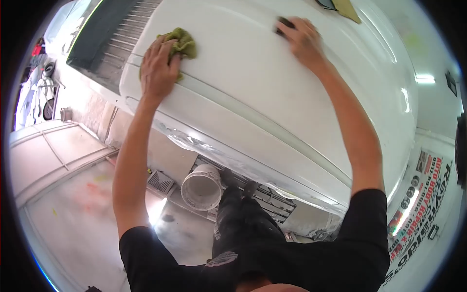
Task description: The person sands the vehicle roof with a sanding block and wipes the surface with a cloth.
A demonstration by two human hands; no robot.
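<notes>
A white vehicle panel (233,63) with a long grooved edge fills the upper middle of the head view. At its left end my left hand (158,68) presses a crumpled yellow-green cloth (184,43) onto the surface, fingers wrapped over it. Farther right, my right hand (304,41) grips a small dark block (286,25) against the panel. The underside of the block is hidden.
Below the panel a white bucket (201,189) stands near my feet, beside a dark slatted rack (275,202). A grey ribbed surface (134,31) lies at upper left. Another cloth (346,9) rests at the top right. A lettered banner (421,204) is at right.
</notes>
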